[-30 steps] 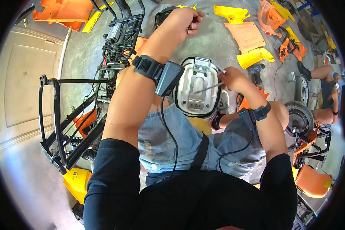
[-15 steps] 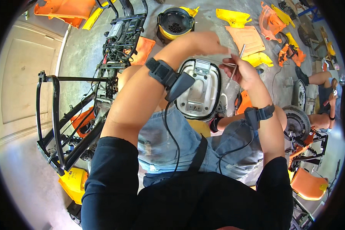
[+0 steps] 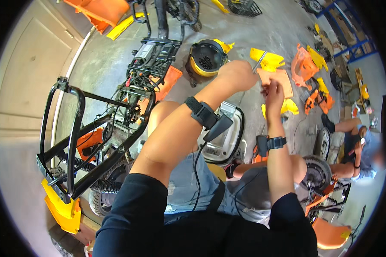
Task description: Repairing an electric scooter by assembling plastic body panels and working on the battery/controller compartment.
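Note:
My left hand [image 3: 239, 76] is closed around a thin metal rod [image 3: 261, 60]. The rod's upper end slants up and to the right past my fingers; its exact kind is unclear. Close by on the right, my right hand [image 3: 274, 95] is raised with its fingers curled in. Whatever those fingers may hold is too small to make out. Below both hands, between my legs, lies a white rounded seat base [image 3: 221, 143] with a black rim and a metal bracket at its far end. My left forearm covers part of it.
At left stands a black vehicle frame [image 3: 79, 128] with exposed wiring. A yellow-rimmed black bucket [image 3: 207, 58] holds small dark parts. An orange panel [image 3: 278, 79] and yellow panels [image 3: 287, 107] lie ahead on the floor. At far right another person [image 3: 356, 145] sits near a wheel [image 3: 316, 173].
The metal rod was at my right fingers and is now in my left hand. My right hand has turned, its fingers curling. The view has shifted, bringing more of the floor ahead into sight.

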`<state>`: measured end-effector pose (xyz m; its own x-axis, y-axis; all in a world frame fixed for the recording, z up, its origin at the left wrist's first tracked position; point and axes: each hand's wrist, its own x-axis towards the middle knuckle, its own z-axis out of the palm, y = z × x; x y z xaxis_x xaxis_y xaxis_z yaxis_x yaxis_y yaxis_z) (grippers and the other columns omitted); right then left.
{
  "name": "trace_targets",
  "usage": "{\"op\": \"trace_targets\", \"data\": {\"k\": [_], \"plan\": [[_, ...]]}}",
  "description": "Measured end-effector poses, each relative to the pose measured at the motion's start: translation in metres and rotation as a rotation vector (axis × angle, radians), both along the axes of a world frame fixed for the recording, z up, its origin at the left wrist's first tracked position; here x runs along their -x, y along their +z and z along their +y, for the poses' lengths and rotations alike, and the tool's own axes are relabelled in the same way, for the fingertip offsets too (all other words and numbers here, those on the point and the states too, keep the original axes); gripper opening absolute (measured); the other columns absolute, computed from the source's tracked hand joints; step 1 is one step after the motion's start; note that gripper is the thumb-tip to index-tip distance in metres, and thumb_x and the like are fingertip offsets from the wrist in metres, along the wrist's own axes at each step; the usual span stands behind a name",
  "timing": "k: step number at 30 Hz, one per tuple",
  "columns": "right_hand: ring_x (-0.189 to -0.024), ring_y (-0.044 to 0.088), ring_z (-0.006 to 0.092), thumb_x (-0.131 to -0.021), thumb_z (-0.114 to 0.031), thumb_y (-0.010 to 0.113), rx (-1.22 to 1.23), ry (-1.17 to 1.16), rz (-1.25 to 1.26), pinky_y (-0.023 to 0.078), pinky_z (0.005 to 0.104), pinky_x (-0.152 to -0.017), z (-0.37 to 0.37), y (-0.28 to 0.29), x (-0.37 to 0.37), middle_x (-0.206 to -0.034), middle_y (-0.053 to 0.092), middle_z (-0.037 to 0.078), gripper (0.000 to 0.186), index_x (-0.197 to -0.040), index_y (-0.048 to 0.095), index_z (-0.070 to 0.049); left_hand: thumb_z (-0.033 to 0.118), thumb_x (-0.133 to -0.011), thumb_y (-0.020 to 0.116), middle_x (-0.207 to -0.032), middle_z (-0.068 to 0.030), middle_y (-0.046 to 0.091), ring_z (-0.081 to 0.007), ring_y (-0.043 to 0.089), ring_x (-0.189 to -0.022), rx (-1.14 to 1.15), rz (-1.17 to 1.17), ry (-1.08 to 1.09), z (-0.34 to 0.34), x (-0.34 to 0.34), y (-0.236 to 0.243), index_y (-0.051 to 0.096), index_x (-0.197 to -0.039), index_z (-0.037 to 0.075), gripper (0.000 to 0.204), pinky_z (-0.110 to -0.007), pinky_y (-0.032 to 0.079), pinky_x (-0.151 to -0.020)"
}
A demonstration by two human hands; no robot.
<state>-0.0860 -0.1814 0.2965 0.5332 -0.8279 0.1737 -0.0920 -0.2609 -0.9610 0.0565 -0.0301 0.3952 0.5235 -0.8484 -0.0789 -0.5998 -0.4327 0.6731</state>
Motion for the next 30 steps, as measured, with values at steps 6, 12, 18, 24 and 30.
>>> {"op": "trace_targets", "data": {"k": [6, 12, 18, 24, 30], "plan": [[-0.076, 0.06, 0.0268, -0.095, -0.032, 0.05, -0.355, 0.446, 0.596, 0.053, 0.0368, -0.064, 0.062, -0.138, 0.043, -0.087, 0.062, 0.014, 0.033, -0.1, 0.057, 0.0, 0.028, -0.083, 0.055, -0.099, -0.0228, 0.068, -0.0362, 0.066, -0.096, -0.025, 0.135, 0.106, 0.016, -0.006, 0.015, 0.071, -0.095, 0.001, 0.034, -0.042, 0.053, -0.083], [-0.073, 0.061, 0.0235, -0.096, -0.02, 0.048, -1.188, 0.27, 0.201, 0.054, 0.0333, -0.066, 0.064, -0.246, 0.032, -0.082, 0.061, 0.012, 0.021, -0.09, 0.055, -0.001, 0.029, -0.082, 0.053, -0.085, -0.0235, 0.068, -0.0381, 0.067, -0.084, 0.025, 0.073, 0.198, 0.028, -0.012, 0.022, 0.07, -0.081, -0.004, 0.037, -0.046, 0.053, -0.077], [-0.061, 0.056, 0.0221, -0.097, -0.012, 0.051, -1.324, 0.046, 0.156, 0.056, 0.0308, -0.065, 0.034, -0.266, 0.044, -0.076, 0.058, 0.009, 0.015, -0.088, 0.053, 0.0, 0.03, -0.082, 0.055, -0.082, -0.0235, 0.068, -0.0376, 0.067, -0.081, 0.043, 0.047, 0.218, 0.028, -0.03, 0.016, 0.07, -0.079, -0.002, 0.035, -0.045, 0.053, -0.076], [-0.07, 0.062, 0.0185, -0.096, -0.025, 0.057, -1.404, -0.137, 0.051, 0.049, 0.0289, -0.058, -0.003, -0.241, 0.093, -0.085, 0.065, 0.007, 0.016, -0.1, 0.061, -0.011, 0.029, -0.083, 0.055, -0.091, -0.0221, 0.069, -0.0367, 0.067, -0.088, -0.006, 0.092, 0.23, 0.021, -0.035, 0.02, 0.071, -0.087, -0.001, 0.033, -0.044, 0.053, -0.08], [-0.066, 0.056, 0.015, -0.097, -0.026, 0.053, -1.271, -0.4, -0.279, 0.044, 0.029, -0.058, -0.065, -0.265, 0.139, -0.079, 0.064, 0.004, 0.017, -0.097, 0.059, -0.01, 0.023, -0.081, 0.054, -0.097, -0.0211, 0.069, -0.0352, 0.066, -0.094, -0.035, 0.12, 0.167, 0.021, -0.029, 0.023, 0.071, -0.092, 0.0, 0.03, -0.043, 0.052, -0.082]]}}
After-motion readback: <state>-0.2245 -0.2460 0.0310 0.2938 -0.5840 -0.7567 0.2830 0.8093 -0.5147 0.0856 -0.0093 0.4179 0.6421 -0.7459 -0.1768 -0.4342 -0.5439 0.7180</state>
